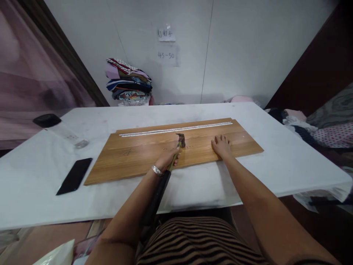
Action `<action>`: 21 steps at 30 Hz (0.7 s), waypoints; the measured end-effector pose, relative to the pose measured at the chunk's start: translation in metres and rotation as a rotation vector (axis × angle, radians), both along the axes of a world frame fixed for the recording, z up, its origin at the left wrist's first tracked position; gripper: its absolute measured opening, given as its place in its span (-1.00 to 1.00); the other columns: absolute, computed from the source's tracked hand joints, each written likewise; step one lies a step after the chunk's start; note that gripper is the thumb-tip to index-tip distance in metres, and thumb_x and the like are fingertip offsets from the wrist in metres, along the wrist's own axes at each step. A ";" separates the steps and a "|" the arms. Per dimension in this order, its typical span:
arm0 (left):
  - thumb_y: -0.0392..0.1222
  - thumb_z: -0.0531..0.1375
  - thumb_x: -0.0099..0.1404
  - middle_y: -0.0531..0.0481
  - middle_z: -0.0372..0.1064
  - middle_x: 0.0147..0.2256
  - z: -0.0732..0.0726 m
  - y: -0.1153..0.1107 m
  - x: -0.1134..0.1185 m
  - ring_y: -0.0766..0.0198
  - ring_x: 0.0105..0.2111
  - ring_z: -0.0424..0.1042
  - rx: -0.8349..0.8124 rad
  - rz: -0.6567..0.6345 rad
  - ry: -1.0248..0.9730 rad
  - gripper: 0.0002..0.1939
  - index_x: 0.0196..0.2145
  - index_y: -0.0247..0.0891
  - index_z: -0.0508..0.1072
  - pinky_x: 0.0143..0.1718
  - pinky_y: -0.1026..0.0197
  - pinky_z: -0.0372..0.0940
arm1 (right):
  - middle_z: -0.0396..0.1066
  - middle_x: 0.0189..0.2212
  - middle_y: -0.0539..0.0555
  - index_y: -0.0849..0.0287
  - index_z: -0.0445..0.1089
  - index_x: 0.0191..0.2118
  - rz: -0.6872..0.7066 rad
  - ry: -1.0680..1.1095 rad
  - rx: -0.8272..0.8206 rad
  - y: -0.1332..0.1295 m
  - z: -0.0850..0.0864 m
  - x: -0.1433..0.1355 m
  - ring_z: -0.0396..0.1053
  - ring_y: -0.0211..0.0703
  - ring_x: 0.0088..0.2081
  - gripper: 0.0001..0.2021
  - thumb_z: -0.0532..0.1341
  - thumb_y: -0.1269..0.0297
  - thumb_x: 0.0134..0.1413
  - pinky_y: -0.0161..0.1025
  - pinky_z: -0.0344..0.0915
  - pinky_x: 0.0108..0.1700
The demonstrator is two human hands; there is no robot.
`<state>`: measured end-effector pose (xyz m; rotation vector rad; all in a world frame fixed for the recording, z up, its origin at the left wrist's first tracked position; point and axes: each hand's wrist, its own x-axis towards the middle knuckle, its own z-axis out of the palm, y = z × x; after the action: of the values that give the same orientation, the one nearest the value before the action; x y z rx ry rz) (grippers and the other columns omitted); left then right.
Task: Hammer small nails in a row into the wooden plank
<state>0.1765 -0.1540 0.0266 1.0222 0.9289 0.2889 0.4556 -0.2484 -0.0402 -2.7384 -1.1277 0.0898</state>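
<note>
On the white table lies a wooden board [143, 154] with a row of small dark marks near its middle. My left hand [167, 158], a silver bracelet at its wrist, is wrapped round the handle of a claw hammer [180, 140]. The hammer's head is over the board, beside the dark marks; whether it touches the wood I cannot tell. My right hand [221, 146] rests on the board's right part with fingers spread. A white measuring strip [176, 129] runs along the board's far side.
Left of the board are a black phone [74, 176] and a clear bottle with a black cap [66, 132] lying on the table [292, 169]. Folded clothes [129, 81] are stacked by the wall. More cloth [331, 134] lies beyond the right edge.
</note>
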 end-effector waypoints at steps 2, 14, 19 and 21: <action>0.03 0.27 0.32 0.18 0.20 -0.54 -0.003 0.001 0.000 0.50 -0.70 0.12 -0.002 -0.005 -0.001 -0.69 -0.24 -0.30 0.37 -0.69 0.40 0.04 | 0.14 0.40 0.31 0.17 0.29 0.32 0.002 -0.002 0.007 0.000 0.000 0.000 0.04 0.22 0.39 -0.45 -0.10 0.06 0.40 0.16 -0.05 0.34; 0.01 0.22 0.37 0.17 0.20 -0.57 0.001 -0.001 -0.001 0.50 -0.70 0.11 0.002 0.005 0.022 -0.72 -0.26 -0.30 0.38 -0.69 0.40 0.04 | 0.08 0.43 0.30 0.14 0.25 0.36 -0.002 0.001 -0.024 0.001 -0.003 0.002 0.01 0.21 0.40 -0.43 -0.12 0.04 0.41 0.18 -0.07 0.33; 0.03 0.26 0.34 0.18 0.20 -0.56 0.003 0.000 -0.001 0.50 -0.70 0.11 -0.018 -0.008 -0.009 -0.70 -0.24 -0.29 0.39 -0.68 0.40 0.04 | 0.08 0.42 0.30 0.15 0.26 0.35 -0.001 0.005 -0.011 0.001 -0.003 0.003 0.01 0.20 0.40 -0.44 -0.12 0.04 0.41 0.16 -0.08 0.34; 0.02 0.25 0.35 0.18 0.19 -0.56 0.002 0.000 0.000 0.50 -0.70 0.10 -0.010 0.000 -0.004 -0.71 -0.24 -0.29 0.38 -0.69 0.40 0.04 | 0.11 0.41 0.31 0.16 0.27 0.33 -0.001 0.003 -0.006 0.001 -0.003 0.003 0.02 0.20 0.39 -0.45 -0.11 0.05 0.41 0.16 -0.07 0.34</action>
<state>0.1762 -0.1544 0.0288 1.0122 0.9263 0.2858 0.4584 -0.2470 -0.0436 -2.7434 -1.1275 0.0973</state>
